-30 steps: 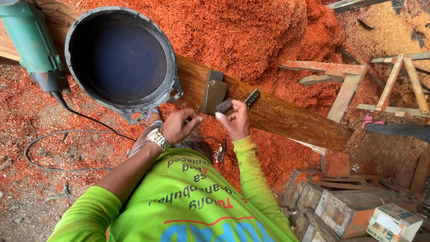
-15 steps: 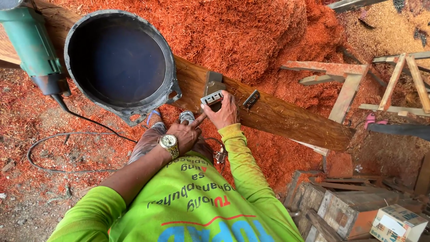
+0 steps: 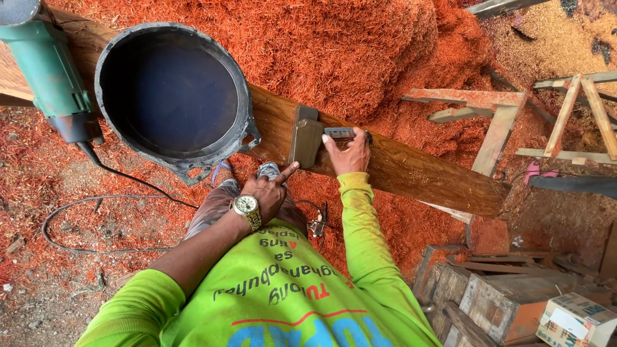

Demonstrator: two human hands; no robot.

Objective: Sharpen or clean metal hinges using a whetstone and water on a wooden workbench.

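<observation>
Looking straight down here: the left hand [image 3: 267,191], gold watch [image 3: 246,210] on the wrist, isn't gripping anything, it's loosely curled with the index finger stuck out toward the dark wooden block [image 3: 304,139] just past its fingertip. Can't tell if the tip actually touches it. The right hand [image 3: 350,154] lies a bit further out on the long wooden beam [image 3: 411,170], fingers spread flat and pressing down on a small grey metal piece [image 3: 339,133] that sits right against the block's side. So it's pinning the thing down rather than clamping around it.

Beyond the left hand and off to its outer side, a big black bucket [image 3: 172,96] rests on the same beam, empty as far as I can see. Further that way there's a green power tool [image 3: 50,71] with its cable [image 3: 96,212] trailing across the ground. Past both hands it's just a huge heap of red wood shavings [image 3: 347,51], and out beyond the right hand some rough wooden frames [image 3: 495,122].
</observation>
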